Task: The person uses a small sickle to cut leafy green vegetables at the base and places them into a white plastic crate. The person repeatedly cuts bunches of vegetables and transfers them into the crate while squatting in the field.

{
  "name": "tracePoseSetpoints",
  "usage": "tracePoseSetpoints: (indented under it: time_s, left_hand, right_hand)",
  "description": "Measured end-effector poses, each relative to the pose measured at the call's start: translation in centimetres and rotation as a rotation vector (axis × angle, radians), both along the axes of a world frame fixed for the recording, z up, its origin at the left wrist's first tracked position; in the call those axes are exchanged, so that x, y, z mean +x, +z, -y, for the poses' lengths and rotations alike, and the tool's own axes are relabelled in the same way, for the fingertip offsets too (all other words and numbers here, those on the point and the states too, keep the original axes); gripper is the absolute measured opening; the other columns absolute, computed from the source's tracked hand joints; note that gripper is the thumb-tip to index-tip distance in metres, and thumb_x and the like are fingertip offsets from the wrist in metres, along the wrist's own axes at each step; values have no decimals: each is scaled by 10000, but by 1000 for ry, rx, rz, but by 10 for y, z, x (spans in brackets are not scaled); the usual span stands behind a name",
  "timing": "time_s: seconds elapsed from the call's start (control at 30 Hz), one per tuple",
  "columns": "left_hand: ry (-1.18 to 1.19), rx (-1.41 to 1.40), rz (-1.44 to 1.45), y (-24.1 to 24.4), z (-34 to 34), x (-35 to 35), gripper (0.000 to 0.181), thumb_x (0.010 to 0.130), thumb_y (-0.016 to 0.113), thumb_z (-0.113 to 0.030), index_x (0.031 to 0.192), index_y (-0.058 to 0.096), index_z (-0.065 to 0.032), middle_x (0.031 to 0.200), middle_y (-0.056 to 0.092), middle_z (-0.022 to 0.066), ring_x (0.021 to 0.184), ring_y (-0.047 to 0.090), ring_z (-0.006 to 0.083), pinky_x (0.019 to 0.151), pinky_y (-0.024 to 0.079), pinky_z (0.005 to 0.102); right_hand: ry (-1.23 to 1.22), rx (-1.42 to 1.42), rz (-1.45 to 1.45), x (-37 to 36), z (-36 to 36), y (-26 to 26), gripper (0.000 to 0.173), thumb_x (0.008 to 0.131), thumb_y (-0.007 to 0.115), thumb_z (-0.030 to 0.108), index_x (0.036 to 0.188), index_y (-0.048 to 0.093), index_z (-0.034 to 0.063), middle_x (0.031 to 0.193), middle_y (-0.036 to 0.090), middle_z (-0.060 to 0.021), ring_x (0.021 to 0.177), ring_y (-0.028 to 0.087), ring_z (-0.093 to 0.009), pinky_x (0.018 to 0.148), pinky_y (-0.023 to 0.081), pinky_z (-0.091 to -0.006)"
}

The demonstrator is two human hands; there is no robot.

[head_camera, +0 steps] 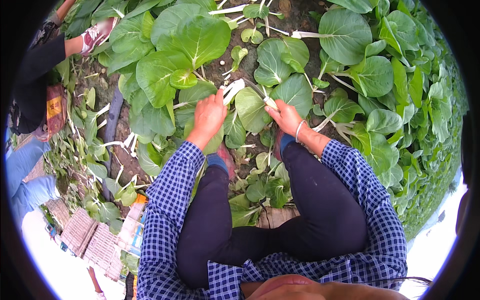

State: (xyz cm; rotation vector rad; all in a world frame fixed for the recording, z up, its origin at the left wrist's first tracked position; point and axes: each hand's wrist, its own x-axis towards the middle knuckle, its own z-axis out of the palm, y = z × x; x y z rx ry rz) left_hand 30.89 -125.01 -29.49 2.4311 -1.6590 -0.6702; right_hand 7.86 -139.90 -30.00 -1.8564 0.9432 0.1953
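My left hand (209, 114) is closed around the stalks of a leafy green plant with pale stems (234, 90), whose cut-looking white base shows just beyond my fingers. My right hand (283, 115) grips the light handle of a sickle (270, 102). The dark curved blade (254, 87) points up and left, towards the white stems; whether it touches them I cannot tell. A broad yellow-green leaf (250, 108) lies between my two hands. Large green leaves (293, 95) lie beside and above the right hand.
Rows of leafy greens (375, 75) fill the right side. Loose leaves lie on the soil (240, 71). A dark hose (113, 120) runs at left. A co-worker's gloved hand (95, 35) is at upper left. Baskets (80, 230) and a white crate (131, 225) stand at lower left.
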Motion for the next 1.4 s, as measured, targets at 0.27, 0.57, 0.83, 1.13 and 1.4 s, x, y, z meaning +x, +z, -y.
tracePoseSetpoints:
  time_s: [0.27,0.57,0.83,1.13,1.4]
  left_hand:
    - [547,10,-984,19,-20,24,459,875,639,-130,1294,525,20,1055,691,98,914,670,203,832,516,328]
    - [708,-167,-1695,68,-14,10,699,883,667,-351,1382,427,76,1023,657,104,858,636,143,726,533,254]
    - [626,-123,-1854,72,3,-14,803,857,675,-421,1403,381,89,738,529,33,611,429,135,568,352,298]
    - [570,92,-1551,91,34,-30,495,809,764,-237,1208,595,3,909,644,24,814,569,104,730,450,252]
    - [623,137,-1249,77,26,-21,232,766,773,-121,950,678,-16,849,690,49,761,640,164,701,510,325]
  right_hand:
    - [-148,101,159,-7,-11,4,366,950,627,355,996,582,-5,708,588,-131,637,557,-209,631,465,-372]
    - [-409,520,484,45,25,68,337,934,671,322,1090,585,36,726,503,51,540,442,-31,459,356,-213]
    - [-475,926,533,67,24,75,259,919,665,160,1090,517,34,883,647,-71,490,471,-40,376,303,-195]
    - [-604,1170,576,55,20,77,211,935,600,125,1088,498,21,905,622,-86,488,464,-58,367,320,-204]
    - [-672,1015,587,56,17,78,356,952,643,301,1098,470,27,864,551,-53,493,489,-69,356,324,-211]
